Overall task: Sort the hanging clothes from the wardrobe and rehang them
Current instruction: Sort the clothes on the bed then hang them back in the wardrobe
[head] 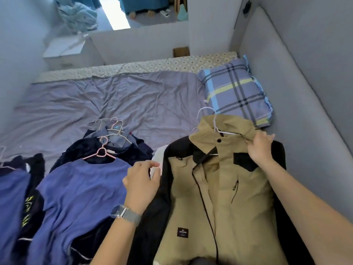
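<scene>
right hand point(260, 148): pinching tan jacket point(219, 188) shoulder | left hand point(142, 180): loosely curled, empty, at jacket's edge | bed point(114, 96)

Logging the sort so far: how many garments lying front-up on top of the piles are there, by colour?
Blue tops: 2, one middle, one at the left edge
Tan jacket with black panels: 1, collar pinched by the right hand
Total: 3; darker garments beneath cannot be counted.

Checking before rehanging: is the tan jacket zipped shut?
Open: the tan jacket has its front flap folded back, zipper edges apart.
</scene>
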Tool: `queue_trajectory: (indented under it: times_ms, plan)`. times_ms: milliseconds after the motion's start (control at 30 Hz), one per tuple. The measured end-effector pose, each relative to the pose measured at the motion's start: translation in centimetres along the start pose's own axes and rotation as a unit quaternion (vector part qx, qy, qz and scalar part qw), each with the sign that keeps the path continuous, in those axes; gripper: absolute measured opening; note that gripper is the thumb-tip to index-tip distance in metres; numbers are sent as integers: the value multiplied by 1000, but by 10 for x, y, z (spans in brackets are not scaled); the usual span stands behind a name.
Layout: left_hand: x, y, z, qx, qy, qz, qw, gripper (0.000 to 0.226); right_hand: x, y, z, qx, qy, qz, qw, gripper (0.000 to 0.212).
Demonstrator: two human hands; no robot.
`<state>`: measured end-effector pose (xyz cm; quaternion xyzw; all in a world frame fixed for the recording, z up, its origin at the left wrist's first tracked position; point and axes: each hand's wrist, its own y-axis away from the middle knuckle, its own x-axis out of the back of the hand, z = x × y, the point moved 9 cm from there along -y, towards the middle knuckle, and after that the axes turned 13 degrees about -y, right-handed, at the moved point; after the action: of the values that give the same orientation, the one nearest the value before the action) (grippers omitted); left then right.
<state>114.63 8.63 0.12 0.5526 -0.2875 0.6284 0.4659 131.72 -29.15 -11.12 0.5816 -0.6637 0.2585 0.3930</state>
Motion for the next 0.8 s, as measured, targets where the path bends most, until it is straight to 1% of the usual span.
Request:
queue_trajectory:
  times_ms: [67,133,200,300,400,467,533,600,667,733,800]
  plan:
    - [-9,4,-27,31,4,-28,999,16,-23,-19,10,-38,-29,-17,999,32]
    - [-9,6,-53,65,1,-21,998,15,-46,-22,4,-84,-50,-38,995,49]
    - [-8,9,-76,92,-24,-10,995,15,-81,-12,-24,-82,-63,-96,990,55]
    - [-9,12,-107,123,-49,-7,991,17,-143,29,-83,-17,-96,-207,973,51]
    - [-15,15,-141,142,-53,-20,988,17,-197,87,-126,38,-111,-291,949,50]
    - [-20,16,-166,152,-47,-36,987,16,-227,125,-144,45,-106,-356,927,55]
    - [-28,13,-192,153,-45,-60,985,16,-252,154,-157,31,-101,-404,909,58]
    - [-37,6,-221,146,-47,-85,985,17,-272,173,-172,29,-87,-432,897,60]
    - [-47,-7,-253,146,-32,-106,983,17,-287,183,-187,24,-73,-444,893,61]
    - [-62,-26,-284,151,24,-139,978,19,-301,187,-195,-1,-68,-445,893,56]
    - [-84,-47,-305,139,116,-192,965,26,-317,191,-196,-34,-59,-442,894,45]
